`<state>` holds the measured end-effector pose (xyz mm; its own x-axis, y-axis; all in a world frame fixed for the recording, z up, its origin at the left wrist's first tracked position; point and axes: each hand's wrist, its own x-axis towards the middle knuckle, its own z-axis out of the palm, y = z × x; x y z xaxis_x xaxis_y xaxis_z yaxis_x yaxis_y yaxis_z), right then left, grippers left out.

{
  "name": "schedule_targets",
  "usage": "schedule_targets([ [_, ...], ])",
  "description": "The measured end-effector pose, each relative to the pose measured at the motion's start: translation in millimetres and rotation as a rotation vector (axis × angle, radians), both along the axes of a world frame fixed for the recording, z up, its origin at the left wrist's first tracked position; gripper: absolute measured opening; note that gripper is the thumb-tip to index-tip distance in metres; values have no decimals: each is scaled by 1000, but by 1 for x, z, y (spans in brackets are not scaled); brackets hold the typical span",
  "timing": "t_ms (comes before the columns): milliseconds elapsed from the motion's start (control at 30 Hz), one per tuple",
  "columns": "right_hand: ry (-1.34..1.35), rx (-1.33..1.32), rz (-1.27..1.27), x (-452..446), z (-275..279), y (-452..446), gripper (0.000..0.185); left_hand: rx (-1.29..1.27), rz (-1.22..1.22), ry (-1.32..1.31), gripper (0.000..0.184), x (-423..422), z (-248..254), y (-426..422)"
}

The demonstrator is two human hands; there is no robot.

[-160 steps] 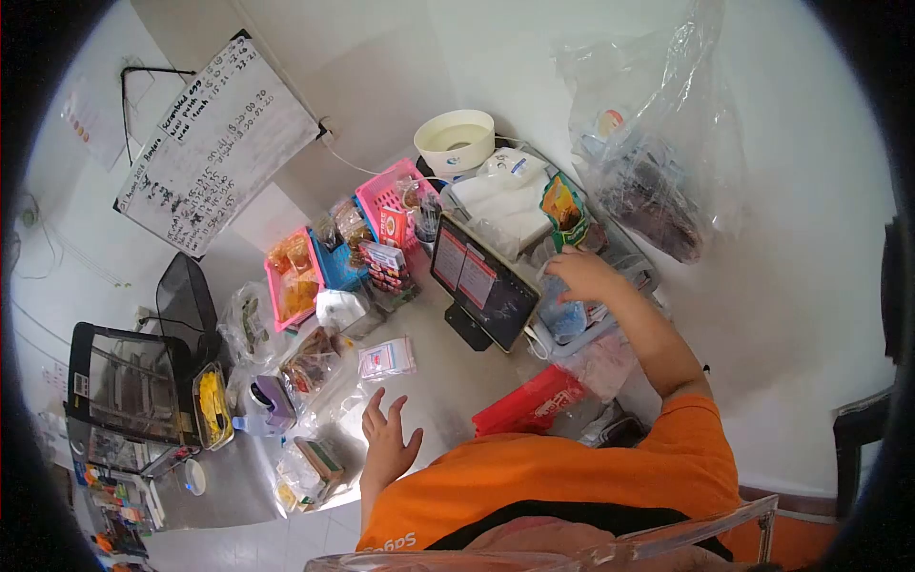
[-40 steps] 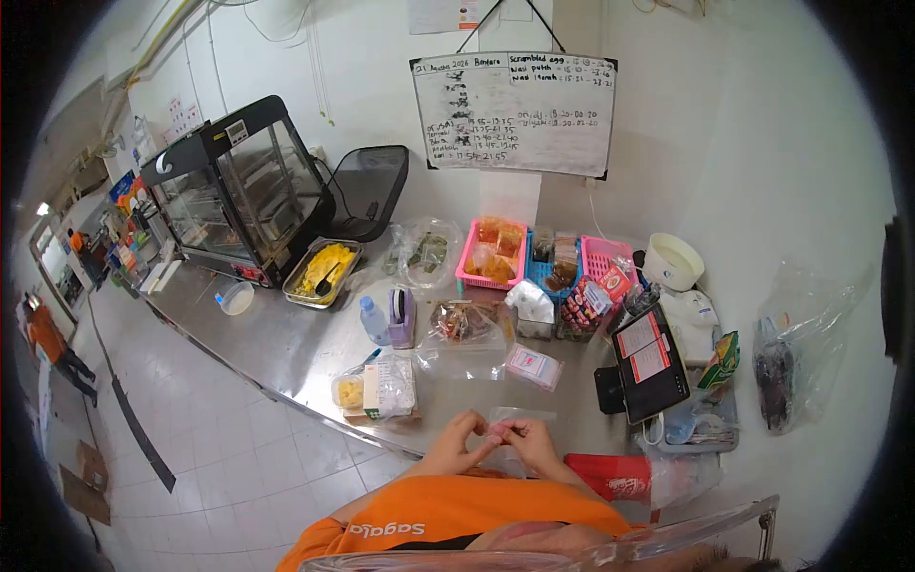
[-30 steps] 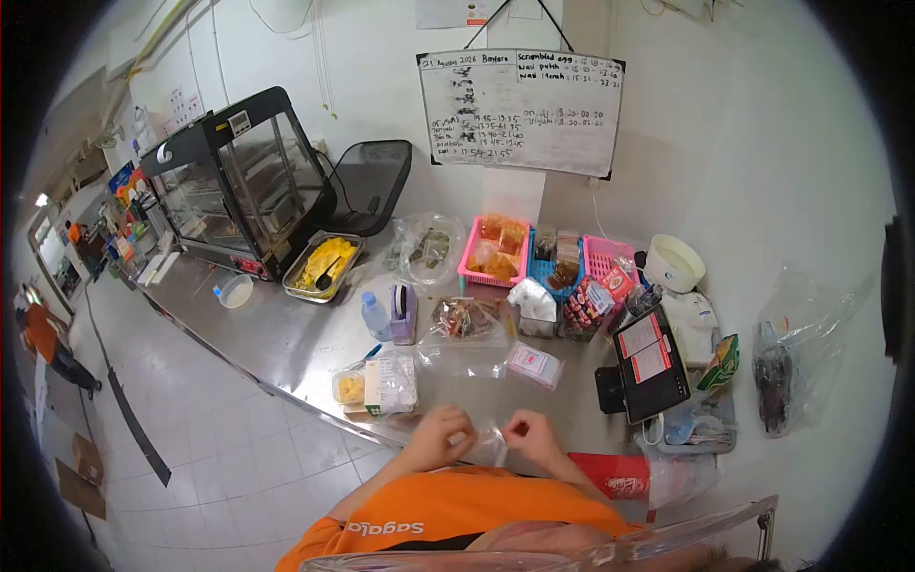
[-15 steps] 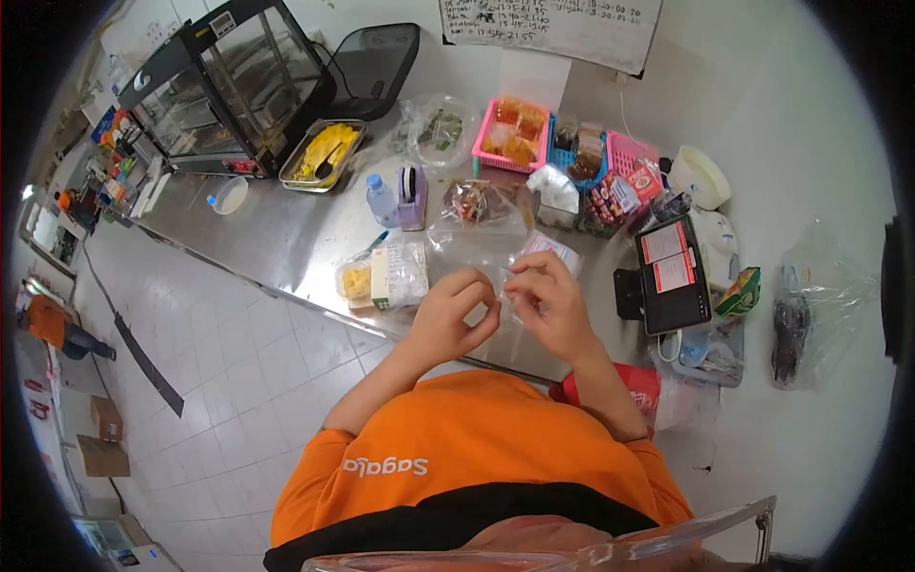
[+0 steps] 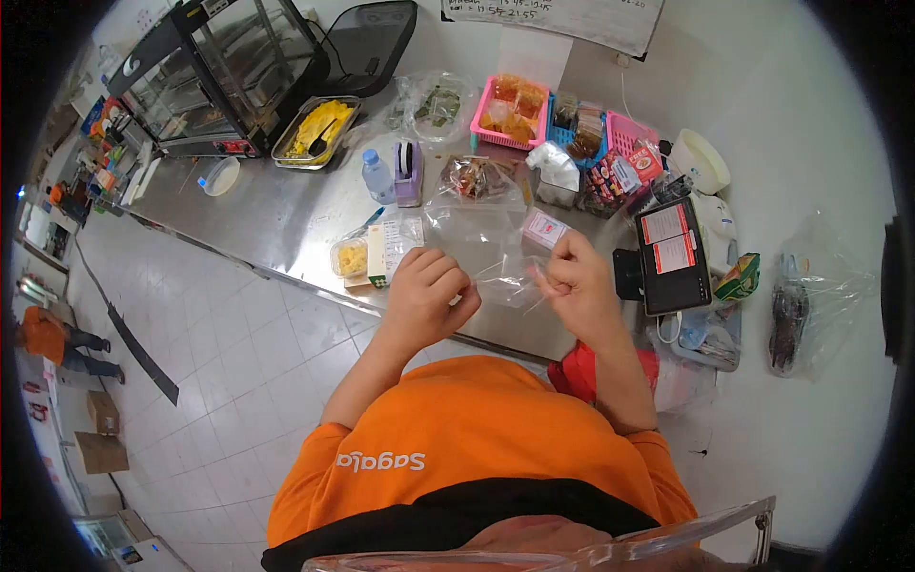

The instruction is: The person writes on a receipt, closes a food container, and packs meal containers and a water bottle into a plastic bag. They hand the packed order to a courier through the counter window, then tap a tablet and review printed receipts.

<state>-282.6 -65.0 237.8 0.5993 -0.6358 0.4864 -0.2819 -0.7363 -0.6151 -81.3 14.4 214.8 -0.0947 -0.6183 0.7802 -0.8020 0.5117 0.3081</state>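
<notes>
My left hand (image 5: 429,294) is over the counter's front edge, fingers curled towards the thumb; whatever is in them is too small or hidden to make out. To its right, my right hand (image 5: 579,286) pinches thin clear plastic (image 5: 512,289) that spreads between both hands. Just beyond my right hand lies a small packet with a pink-and-white label (image 5: 545,229). A clear bag (image 5: 477,181) with reddish-brown contents lies behind the plastic. Left of my left hand are a clear tub of yellow food (image 5: 351,257) and a white-and-green box (image 5: 387,250).
A purple tape dispenser (image 5: 408,176) and a bottle (image 5: 377,177) stand behind the box. Farther back are a tray of yellow food (image 5: 315,133) and a pink basket (image 5: 512,114). A tablet (image 5: 674,257) stands right. A person in orange (image 5: 44,336) is far left.
My hands have moved apart from each other, from close together over the plastic. The view has tilted slightly down. The person at the far left has shifted.
</notes>
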Motion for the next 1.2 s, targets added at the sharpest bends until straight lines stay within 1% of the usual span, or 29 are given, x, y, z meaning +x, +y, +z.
schedule_targets([
  [33,-7,-23,-24,0,1,1,31,-32,3,16,20,0,-2,0],
  [133,-53,142,-106,-3,-2,7,32,-42,22,55,19,0,-8,2],
  [233,-229,221,-100,6,-27,8,32,128,-9,339,16,-6,-17,5],
  [333,-267,105,-73,16,-28,14,37,187,-53,603,14,-27,-3,1],
  [433,-196,27,20,22,-21,17,36,386,-93,329,15,-17,-11,3],
  [533,-116,111,-22,11,-26,8,36,318,-78,254,16,-2,-18,2],
  [633,-63,12,-155,-3,-31,-4,33,219,-57,158,18,7,-9,3],
  [733,-189,247,-46,-6,-21,-3,22,323,-55,254,20,0,-10,0],
  [767,-291,257,31,-1,-19,-2,21,325,-70,246,20,-1,-10,0],
  [800,-392,264,108,9,-17,1,21,326,-85,239,20,-3,-9,-1],
  [867,-525,387,154,24,-16,7,25,313,-109,222,20,-6,-10,-2],
  [933,-584,617,94,30,-19,13,32,281,-123,204,20,-9,-13,-3],
  [1033,-358,690,155,25,-31,4,33,245,-109,176,18,-5,-11,-4],
  [1133,-447,731,169,21,-35,-1,30,194,-109,148,17,-1,-7,-3],
  [1200,-370,669,228,21,-28,1,24,180,-70,156,15,1,-7,-1],
])
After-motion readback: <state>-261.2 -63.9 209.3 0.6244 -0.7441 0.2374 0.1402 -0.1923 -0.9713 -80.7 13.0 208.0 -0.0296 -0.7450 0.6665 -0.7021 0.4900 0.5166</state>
